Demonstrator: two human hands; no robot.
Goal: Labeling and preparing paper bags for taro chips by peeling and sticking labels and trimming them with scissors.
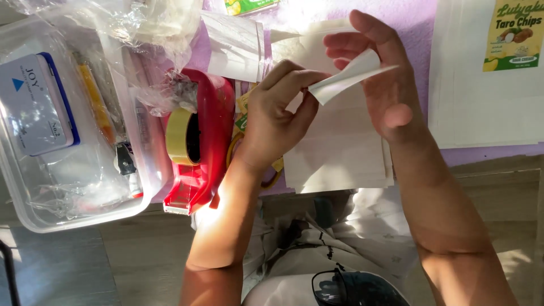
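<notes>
Both hands hold one small white paper strip (pixel 349 76) above a stack of white sheets (pixel 340 148). My left hand (pixel 276 116) pinches the strip's left end between thumb and fingers. My right hand (pixel 381 79) curls around its right end, and the strip bends between them. A red tape dispenser (pixel 205 144) with a yellowish tape roll (pixel 180 136) stands just left of my left wrist.
A clear plastic box (pixel 56 187) at the left holds a blue-edged ink pad (pixel 35 105), pens and small items. Crumpled clear plastic (pixel 153 34) lies above the dispenser. White sheets with a green-yellow label (pixel 513 34) sit at the right. Yellow-handled scissors (pixel 272 170) lie under my left hand.
</notes>
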